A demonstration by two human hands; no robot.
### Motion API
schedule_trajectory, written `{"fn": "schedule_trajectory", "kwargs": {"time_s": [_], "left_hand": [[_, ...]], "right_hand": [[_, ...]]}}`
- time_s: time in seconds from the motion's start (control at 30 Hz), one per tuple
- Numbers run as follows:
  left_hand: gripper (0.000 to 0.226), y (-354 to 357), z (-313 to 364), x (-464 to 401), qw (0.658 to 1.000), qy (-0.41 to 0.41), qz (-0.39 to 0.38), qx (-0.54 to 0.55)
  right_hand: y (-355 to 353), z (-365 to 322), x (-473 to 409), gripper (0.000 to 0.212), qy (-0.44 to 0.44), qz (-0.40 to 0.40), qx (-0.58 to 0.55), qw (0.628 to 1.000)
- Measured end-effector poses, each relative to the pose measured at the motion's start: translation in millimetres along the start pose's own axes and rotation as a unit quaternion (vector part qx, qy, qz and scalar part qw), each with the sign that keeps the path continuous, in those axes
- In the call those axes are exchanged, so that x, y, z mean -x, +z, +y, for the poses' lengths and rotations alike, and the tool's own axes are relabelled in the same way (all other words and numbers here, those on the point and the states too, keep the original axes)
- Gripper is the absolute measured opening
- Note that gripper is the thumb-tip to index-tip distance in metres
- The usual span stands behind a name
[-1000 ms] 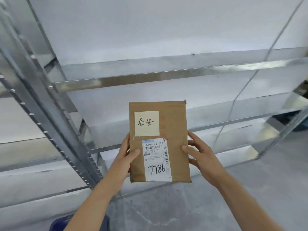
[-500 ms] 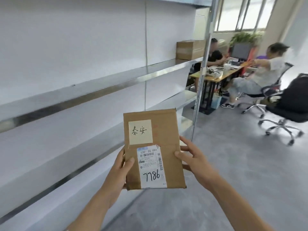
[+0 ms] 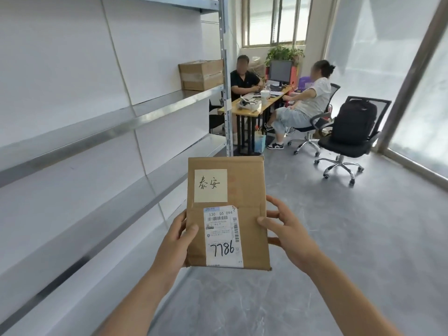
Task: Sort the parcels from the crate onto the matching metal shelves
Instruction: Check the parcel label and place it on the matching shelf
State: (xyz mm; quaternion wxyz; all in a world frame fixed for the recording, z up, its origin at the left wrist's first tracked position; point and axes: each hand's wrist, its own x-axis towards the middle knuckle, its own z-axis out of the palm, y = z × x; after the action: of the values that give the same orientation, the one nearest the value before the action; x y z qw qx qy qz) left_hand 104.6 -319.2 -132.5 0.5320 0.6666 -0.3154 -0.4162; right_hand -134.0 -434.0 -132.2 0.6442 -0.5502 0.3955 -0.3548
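one parcel (image 3: 228, 212), two chairs (image 3: 346, 141)

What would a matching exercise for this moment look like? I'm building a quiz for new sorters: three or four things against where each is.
Things:
1. flat parcel
2. cardboard box
3. black backpack
4. white cup

Places:
A. on the desk
B. on an office chair
C. on a metal shelf
D. held in both hands

Pairs: 1-D, 2-C, 3-B, 4-A
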Motion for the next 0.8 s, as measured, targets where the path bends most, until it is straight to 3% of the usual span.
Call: {"fn": "schedule_trajectory", "kwargs": {"time_s": [0.33,0.8], "left_hand": [[0.031,58.6,29.2,-131.7,1.000,0.016,-0.021,-0.005],[0.031,88.6,69.3,-320.9,0.998,0.000,-0.035,-0.050]], "right_hand": [[-48.8,-16.2,-113.1,0.045,-0.001,0.053,0.010,0.999],[-74.5,-35.9,-309.7,0.036,0.007,0.050,0.021,0.999]]}}
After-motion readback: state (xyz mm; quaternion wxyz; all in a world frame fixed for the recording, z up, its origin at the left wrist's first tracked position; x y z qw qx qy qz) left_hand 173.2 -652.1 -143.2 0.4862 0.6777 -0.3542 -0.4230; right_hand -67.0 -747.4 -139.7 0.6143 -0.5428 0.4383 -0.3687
